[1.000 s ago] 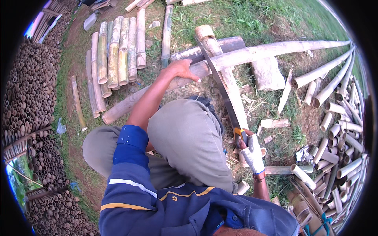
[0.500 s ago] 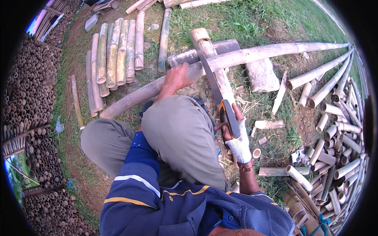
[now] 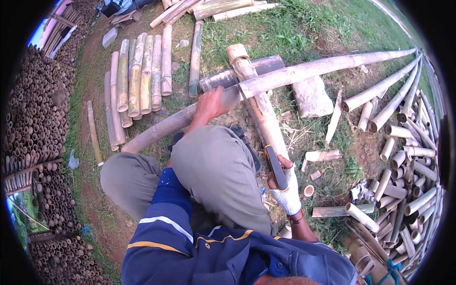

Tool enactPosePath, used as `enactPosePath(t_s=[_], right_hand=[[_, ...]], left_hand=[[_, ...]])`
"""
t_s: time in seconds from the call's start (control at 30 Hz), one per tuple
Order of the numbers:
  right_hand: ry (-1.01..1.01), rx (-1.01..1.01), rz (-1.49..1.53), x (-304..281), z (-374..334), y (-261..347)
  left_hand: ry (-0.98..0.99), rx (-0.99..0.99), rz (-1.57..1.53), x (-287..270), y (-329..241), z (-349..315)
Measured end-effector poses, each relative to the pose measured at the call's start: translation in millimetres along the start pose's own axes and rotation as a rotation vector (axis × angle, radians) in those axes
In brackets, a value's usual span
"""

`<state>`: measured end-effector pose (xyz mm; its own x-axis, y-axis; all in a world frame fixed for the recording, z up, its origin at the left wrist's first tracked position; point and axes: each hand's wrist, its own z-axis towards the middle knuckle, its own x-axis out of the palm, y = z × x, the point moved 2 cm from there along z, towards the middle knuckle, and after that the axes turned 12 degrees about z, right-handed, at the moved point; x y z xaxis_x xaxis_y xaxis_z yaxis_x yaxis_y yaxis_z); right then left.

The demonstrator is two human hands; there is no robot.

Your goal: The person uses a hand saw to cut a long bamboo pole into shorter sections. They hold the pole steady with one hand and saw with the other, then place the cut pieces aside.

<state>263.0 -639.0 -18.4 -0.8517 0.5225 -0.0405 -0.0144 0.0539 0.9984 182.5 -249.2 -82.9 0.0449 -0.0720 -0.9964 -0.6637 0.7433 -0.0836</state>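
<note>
A long bamboo pole (image 3: 308, 69) slants across in front of me, lying over a thicker pale bamboo piece (image 3: 272, 121). My left hand (image 3: 210, 105), bare, is closed on the pole just left of this crossing. In my right hand (image 3: 287, 189), which wears a white knit glove, is the black and orange handle of a hand saw (image 3: 276, 168). The saw's thin blade runs away from me and meets the pole slightly right of my left hand. How deep the blade sits in the bamboo is hard to see.
Under the pole lie a dark bamboo section (image 3: 219, 81) and a pale block (image 3: 311, 96). Several cut lengths (image 3: 135, 80) are lined up at left. Short offcuts (image 3: 411, 166) heap at right, and stacked bamboo (image 3: 38, 99) fills the far left.
The saw and my right hand have come back toward me, and the blade now shows more edge-on. My left hand keeps its place on the pole. The whole view has shifted slightly.
</note>
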Motion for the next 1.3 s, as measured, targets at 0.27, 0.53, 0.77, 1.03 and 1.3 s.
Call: enactPosePath(t_s=[0.27,0.53,0.77,1.03,1.3], right_hand=[[0.05,0.012,0.079,2,19,-21],[0.084,0.163,0.296,-14,-44,30],[-0.015,0.119,0.091,-16,-50,18],[-0.049,0.153,-0.002,-23,-54,-9],[-0.096,0.066,-0.009,-17,-52,-11]], left_hand=[[-0.001,-0.031,0.008,4,8,-6],[0.018,-0.021,0.035,-9,-5,0],[0.007,-0.017,0.02,-3,-2,-5],[-0.044,-0.01,-0.021,3,5,-5],[-0.057,-0.007,-0.021,1,4,-9]])
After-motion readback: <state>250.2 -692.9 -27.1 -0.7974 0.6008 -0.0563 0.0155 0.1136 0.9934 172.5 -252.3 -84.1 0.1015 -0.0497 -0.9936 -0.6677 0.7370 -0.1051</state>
